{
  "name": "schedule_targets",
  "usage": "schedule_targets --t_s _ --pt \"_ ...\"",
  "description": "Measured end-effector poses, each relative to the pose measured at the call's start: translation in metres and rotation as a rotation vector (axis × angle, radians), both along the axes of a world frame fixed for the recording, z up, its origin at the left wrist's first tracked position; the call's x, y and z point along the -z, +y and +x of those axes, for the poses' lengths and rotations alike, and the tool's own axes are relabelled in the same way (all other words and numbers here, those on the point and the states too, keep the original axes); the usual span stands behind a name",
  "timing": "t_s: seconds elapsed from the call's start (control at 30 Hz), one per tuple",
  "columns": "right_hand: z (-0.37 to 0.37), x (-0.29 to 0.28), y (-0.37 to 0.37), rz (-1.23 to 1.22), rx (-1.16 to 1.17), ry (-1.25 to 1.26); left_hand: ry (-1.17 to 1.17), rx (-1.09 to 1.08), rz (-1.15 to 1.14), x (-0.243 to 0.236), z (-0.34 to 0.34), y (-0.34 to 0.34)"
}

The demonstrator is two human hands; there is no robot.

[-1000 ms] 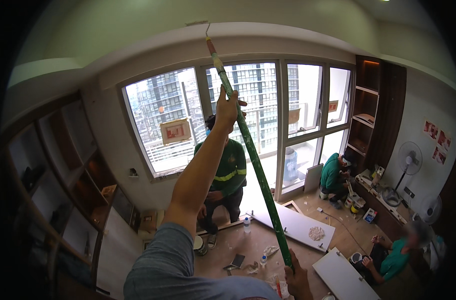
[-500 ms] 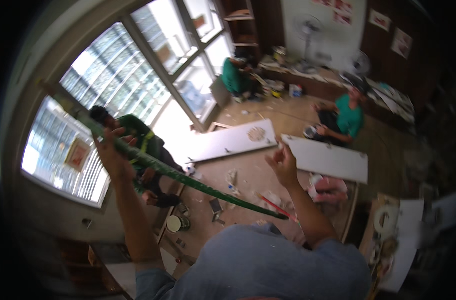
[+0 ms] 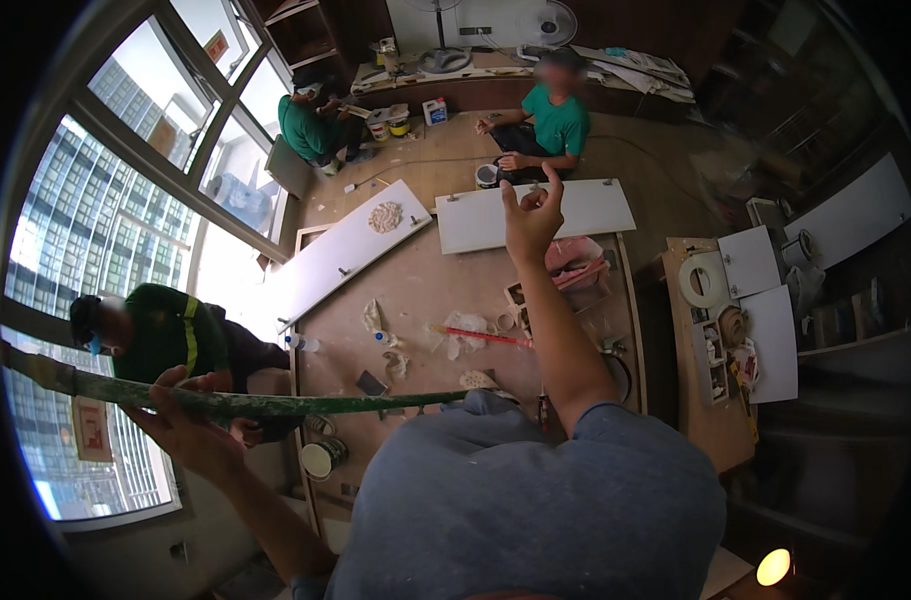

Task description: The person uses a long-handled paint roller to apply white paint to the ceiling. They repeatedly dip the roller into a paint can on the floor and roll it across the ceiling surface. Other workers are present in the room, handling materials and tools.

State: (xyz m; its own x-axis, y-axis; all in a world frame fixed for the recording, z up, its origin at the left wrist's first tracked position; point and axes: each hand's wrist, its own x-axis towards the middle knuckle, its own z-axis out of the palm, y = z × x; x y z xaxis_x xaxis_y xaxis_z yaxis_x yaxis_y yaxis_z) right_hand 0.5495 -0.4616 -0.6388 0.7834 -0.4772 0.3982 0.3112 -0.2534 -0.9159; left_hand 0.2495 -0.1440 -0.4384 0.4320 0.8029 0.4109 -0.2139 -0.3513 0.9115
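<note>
A long green pole (image 3: pixel 306 403), speckled with pale marks and brownish at its left end, runs across the left half almost level. My left hand (image 3: pixel 191 428) grips it from below, the fingers reaching up around it. The pole's right end disappears at the front of my blue-grey shirt. My right hand (image 3: pixel 536 222) is raised with nothing visible in it. Its index finger points up, the thumb stands apart and the other fingers are curled. Behind that hand, from this viewpoint, lies a white panel (image 3: pixel 466 222) with small metal fittings.
A co-worker in dark green (image 3: pixel 161 335) is close behind the pole; two others in green are farther off. A second white panel (image 3: pixel 311 262) carries a pale heap. A can (image 3: pixel 321 459), a red stick (image 3: pixel 484 336) and bottles sit on the brown board (image 3: pixel 351 335). A cluttered bench (image 3: pixel 684 330) stands right.
The pole has swung from a steep slant to nearly level, its left end dropping with my left hand. My right hand appears higher in the picture. The whole view has shifted and sharpened.
</note>
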Motion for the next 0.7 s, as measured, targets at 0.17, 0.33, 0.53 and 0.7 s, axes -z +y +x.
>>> schedule_targets --t_s 0.17,0.33,0.53,0.7 --pt "-0.025 0.001 -0.002 0.006 0.046 0.015 -0.017 0.074 0.020 0.001 -0.022 0.015" --pt "-0.040 0.001 -0.001 0.016 0.063 0.012 -0.036 0.061 0.009 0.003 -0.033 0.022" --pt "-0.039 0.003 -0.008 -0.031 0.098 -0.013 -0.030 0.061 0.024 0.003 -0.038 0.022" --pt "-0.039 0.002 -0.008 -0.022 0.067 -0.030 -0.031 0.061 0.025 0.003 -0.039 0.017"
